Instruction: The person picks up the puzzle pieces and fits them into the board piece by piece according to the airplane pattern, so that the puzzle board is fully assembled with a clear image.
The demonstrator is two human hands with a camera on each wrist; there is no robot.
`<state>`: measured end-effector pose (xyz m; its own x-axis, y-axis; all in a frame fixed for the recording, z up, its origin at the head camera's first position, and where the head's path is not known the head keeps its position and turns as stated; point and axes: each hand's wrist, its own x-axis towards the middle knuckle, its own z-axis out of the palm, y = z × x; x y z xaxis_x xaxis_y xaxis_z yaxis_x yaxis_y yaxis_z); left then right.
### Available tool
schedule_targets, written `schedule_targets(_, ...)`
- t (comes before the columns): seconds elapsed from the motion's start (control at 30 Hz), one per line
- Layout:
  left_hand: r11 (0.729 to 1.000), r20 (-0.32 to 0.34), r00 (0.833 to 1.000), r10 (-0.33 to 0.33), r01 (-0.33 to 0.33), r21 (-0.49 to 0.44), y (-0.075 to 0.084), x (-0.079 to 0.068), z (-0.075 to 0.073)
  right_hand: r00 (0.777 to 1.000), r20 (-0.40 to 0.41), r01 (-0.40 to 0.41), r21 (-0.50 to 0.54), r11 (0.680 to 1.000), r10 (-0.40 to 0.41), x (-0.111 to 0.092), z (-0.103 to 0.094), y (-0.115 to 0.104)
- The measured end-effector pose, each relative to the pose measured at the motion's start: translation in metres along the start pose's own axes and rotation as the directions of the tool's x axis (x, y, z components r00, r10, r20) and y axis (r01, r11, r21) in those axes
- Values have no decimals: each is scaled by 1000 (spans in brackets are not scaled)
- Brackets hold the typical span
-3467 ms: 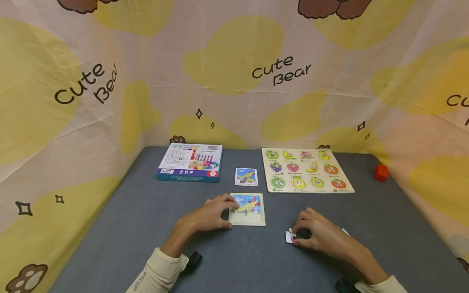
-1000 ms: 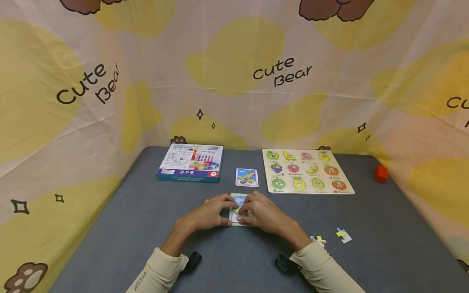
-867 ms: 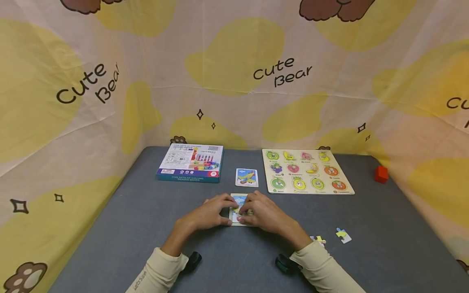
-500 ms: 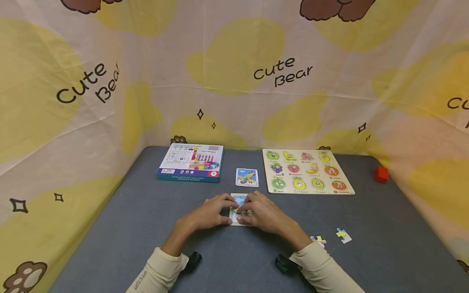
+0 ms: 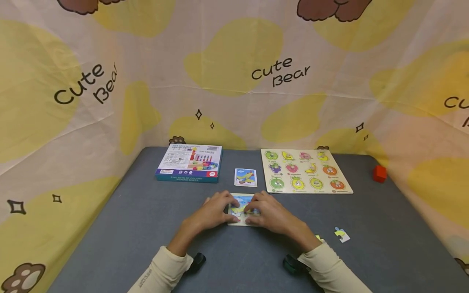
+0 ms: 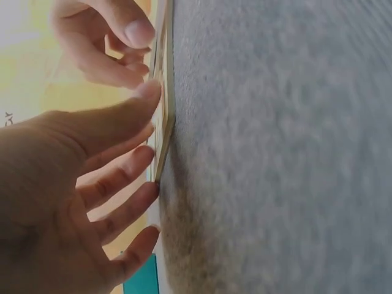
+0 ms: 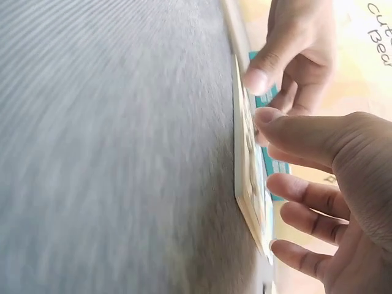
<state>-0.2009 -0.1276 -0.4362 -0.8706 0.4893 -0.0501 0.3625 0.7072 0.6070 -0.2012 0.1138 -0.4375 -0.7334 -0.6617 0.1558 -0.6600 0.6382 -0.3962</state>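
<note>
In the head view a small jigsaw puzzle (image 5: 242,200) with an airplane picture lies in a pale wooden tray (image 5: 239,224) on the grey table. My left hand (image 5: 209,211) is at the tray's left side, its thumb and fingertips resting on the puzzle. From the right, my right hand (image 5: 275,214) touches the puzzle with its thumb and fingertips, hiding its right part. Both wrist views show the fingers spread and the thumbs at the face of the tray. One loose puzzle piece (image 5: 342,235) lies to the right; another piece (image 5: 320,238) is partly hidden by my right forearm.
Just behind the tray lies a picture card (image 5: 245,177) with a similar airplane. A flat toy box (image 5: 189,162) sits at the back left, a fruit puzzle board (image 5: 306,171) at the back right. Near the right edge is a red block (image 5: 379,173). Patterned cloth surrounds the table.
My right hand brought a puzzle piece from the right into the tray's lower part. In the last half second it shifted slightly right, and my left thumb moved inward onto the puzzle.
</note>
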Motion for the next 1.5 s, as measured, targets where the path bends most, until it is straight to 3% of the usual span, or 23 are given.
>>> schedule_targets(0.3, 1000, -18, 999, -29, 29, -4, 1, 1, 5, 998, 3, -57, -23, 998, 57, -33, -16, 18)
schedule_targets(0.8, 1000, -24, 999, -22, 22, -2, -2, 1, 6, 992, -14, -122, 12, 992, 122, -100, -42, 50)
schedule_targets(1.1, 1000, -21, 1000, -20, 19, -18, -3, 0, 5, 982, 21, -191, 65, 979, 190, -127, -57, 62)
schedule_targets(1.5, 1000, -29, 1000, -4, 4, -4, -2, -2, 4, 965, 63, -259, 60, 964, 255, -157, -67, 71)
